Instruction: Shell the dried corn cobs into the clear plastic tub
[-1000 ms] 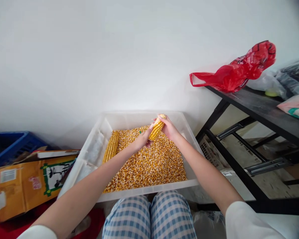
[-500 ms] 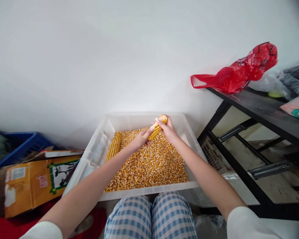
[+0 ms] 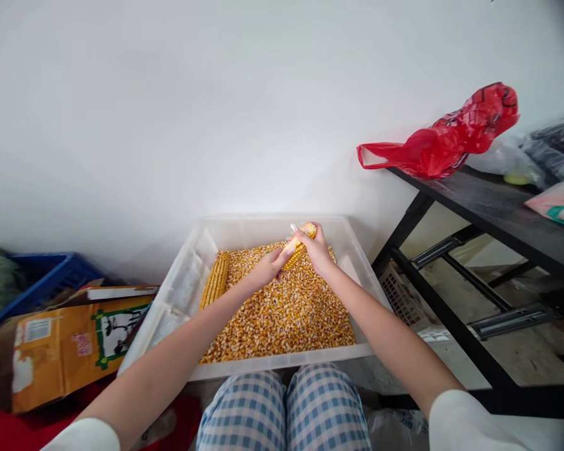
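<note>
While the left hand [image 3: 266, 269] and the right hand [image 3: 318, 252] are both closed around one ridged, tapering corn cob [image 3: 294, 257] above countless small loose kernels [image 3: 286, 319], a second cob [image 3: 215, 280], long and bumpy, lies inside one translucent plastic tub [image 3: 282, 363].

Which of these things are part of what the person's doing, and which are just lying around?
Part of the job:
corn cob, held in the left hand and right hand
loose kernels
second cob
plastic tub containing both

Apparently just lying about:
red bag on the black table
orange carton
blue crate
</note>
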Tool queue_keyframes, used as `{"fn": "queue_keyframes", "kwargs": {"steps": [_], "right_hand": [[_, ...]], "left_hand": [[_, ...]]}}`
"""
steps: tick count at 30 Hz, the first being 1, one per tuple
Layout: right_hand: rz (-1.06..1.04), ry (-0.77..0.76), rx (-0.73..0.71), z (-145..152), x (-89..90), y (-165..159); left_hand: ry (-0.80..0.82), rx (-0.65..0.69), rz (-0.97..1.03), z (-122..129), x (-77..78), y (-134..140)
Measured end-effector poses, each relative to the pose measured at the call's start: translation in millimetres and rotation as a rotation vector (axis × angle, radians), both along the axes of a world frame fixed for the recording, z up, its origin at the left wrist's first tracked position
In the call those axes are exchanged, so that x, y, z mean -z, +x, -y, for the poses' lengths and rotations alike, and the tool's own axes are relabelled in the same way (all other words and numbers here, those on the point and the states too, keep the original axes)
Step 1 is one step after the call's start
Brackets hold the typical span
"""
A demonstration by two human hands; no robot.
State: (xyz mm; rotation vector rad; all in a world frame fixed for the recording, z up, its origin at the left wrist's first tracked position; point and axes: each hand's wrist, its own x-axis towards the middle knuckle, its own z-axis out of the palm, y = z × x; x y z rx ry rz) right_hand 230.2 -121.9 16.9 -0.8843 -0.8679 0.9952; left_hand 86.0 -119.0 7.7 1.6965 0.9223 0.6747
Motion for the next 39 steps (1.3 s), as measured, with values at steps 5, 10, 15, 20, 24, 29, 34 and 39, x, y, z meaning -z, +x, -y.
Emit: {"fn": "queue_keyframes", "kwargs": {"steps": [5, 10, 15, 20, 24, 29, 34, 39], "right_hand": [[-0.159, -0.092, -0.309, -3, -7.7, 10], [-0.101, -0.068, -0.429, 4, -9.1, 10], [0.108, -0.072, -0.223, 6, 4.2, -1], [0.15, -0.082, -0.163, 7, -3.1, -2], [0.017, -0.088, -0.43, 8, -9.9, 6], [0.097, -0.091, -0.305, 5, 0.9, 5], [0.009, -0.111, -0.39, 3, -1.8, 8], [-0.01, -0.077, -0.452, 4, -3.4, 12]], "left_hand": [[-0.172, -0.023, 0.093, -4, 2.1, 0], [-0.294, 0.026, 0.109, 0, -9.0, -4], [-0.149, 0.027, 0.001, 10, -11.9, -1], [-0.136, 0.014, -0.023, 14, -15.8, 2], [-0.218, 0.045, 0.043, 15, -19.4, 0], [-0.188, 0.014, -0.003, 14, -13.8, 0], [-0.254, 0.023, 0.033, 14, -15.4, 1], [-0.232, 0.04, 0.026, 13, -16.7, 0]]}}
